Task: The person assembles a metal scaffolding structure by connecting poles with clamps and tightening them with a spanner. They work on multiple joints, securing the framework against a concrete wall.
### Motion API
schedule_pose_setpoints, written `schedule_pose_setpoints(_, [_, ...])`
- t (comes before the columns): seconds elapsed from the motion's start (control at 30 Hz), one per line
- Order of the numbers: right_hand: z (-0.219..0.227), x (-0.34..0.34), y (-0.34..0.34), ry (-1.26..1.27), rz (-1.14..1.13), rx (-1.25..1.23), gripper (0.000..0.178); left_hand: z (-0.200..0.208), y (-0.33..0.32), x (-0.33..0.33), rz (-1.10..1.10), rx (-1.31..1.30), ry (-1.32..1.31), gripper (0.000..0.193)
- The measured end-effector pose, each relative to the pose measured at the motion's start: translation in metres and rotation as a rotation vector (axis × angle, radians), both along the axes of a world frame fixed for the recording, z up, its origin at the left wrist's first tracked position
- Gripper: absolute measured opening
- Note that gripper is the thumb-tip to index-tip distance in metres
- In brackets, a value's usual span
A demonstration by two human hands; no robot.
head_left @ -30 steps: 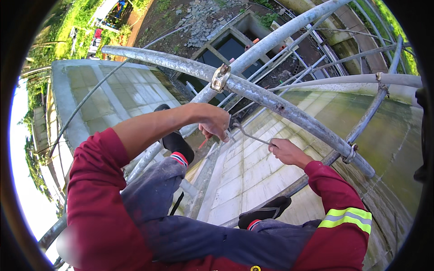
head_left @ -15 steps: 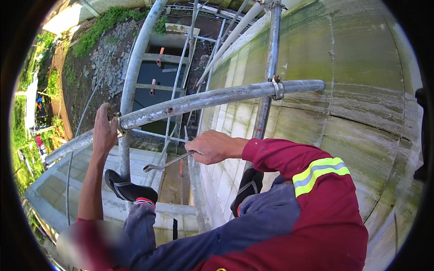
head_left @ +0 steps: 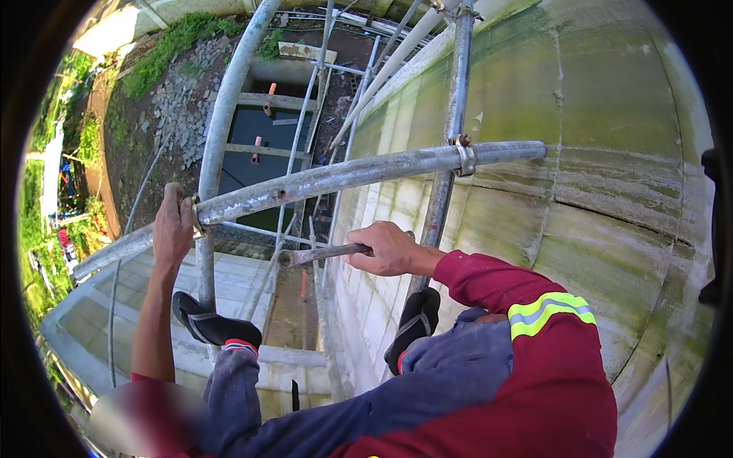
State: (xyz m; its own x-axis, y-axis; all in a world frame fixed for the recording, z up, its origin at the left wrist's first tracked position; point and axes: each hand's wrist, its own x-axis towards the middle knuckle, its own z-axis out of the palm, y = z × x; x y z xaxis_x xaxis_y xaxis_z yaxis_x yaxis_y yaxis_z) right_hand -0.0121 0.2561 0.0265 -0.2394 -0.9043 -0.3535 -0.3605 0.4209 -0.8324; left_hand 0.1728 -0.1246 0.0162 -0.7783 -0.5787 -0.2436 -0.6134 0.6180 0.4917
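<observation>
My left hand [head_left: 174,225] is closed over the grey horizontal scaffold pipe [head_left: 321,180], right beside a metal clamp [head_left: 198,218] where this pipe crosses an upright one [head_left: 216,137]. The clamp is partly hidden by my fingers. My right hand [head_left: 388,249] is wrapped round a metal wrench [head_left: 328,253], held in the air below the horizontal pipe. The wrench lies nearly level, its ring-like head pointing left and apart from the clamp. Farther right, a second clamp [head_left: 464,156] joins the horizontal pipe to another upright [head_left: 440,210].
Both my feet, in black flip-flops [head_left: 210,320] over dark socks, are by the uprights. A stained, mossy concrete wall [head_left: 611,145] curves along the right. Far below lie a dark water pit [head_left: 256,126], orange pipe stubs [head_left: 256,149], rubble [head_left: 187,111] and a concrete slab [head_left: 99,313].
My right hand has moved to the right with the wrench. The wrench has turned from slanting down-left to nearly level, its head higher. My left hand stays on the pipe.
</observation>
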Motion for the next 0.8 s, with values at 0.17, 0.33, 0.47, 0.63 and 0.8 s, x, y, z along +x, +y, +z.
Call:
schedule_pose_setpoints(0.17, [0.003, -0.034, 0.066, -0.129, -0.844, -0.282, 0.03, -0.002, 0.002, -0.006, -0.004, -0.011, 0.028, 0.016])
schedule_pose_setpoints(0.33, [0.001, -0.091, 0.126, -0.031, -1.578, -0.379, 0.014, -0.001, 0.008, -0.001, 0.029, -0.075, -0.004, 0.015])
schedule_pose_setpoints(0.47, [-0.022, -0.097, 0.16, -0.468, -1.979, -0.148, 0.014, -0.01, 0.003, 0.001, -0.011, -0.05, 0.165, 0.014])
schedule_pose_setpoints(0.63, [-0.1, -0.1, 0.198, -1.155, -1.615, 0.271, 0.016, -0.003, 0.002, -0.007, 0.11, -0.044, -0.2, 0.021])
schedule_pose_setpoints(0.8, [-0.182, -0.171, 0.19, -1.29, -1.363, -0.044, 0.026, -0.015, 0.0, -0.006, -0.012, -0.1, -0.147, 0.026])
